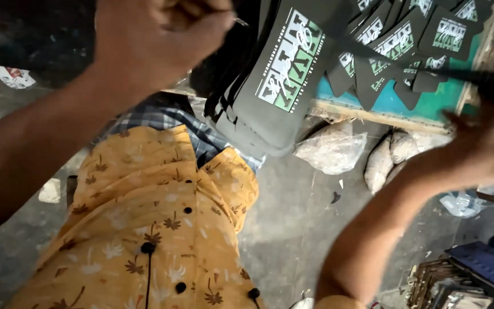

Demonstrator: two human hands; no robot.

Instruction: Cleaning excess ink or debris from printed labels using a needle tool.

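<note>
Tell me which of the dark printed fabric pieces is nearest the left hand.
The big stack of dark fabric pieces hanging just beside the left hand, with a large green-and-white print. The others lie spread on the teal table, farther right.

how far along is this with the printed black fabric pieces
Looks done: many printed black pieces lie spread on the teal-topped table, each showing a green-and-white design. In hand: the left hand grips a stack of printed pieces hanging off the table edge; the right hand is raised beside it, blurred, grip unclear. Left: no unprinted pieces are visible, so the remainder cannot be judged.
</note>
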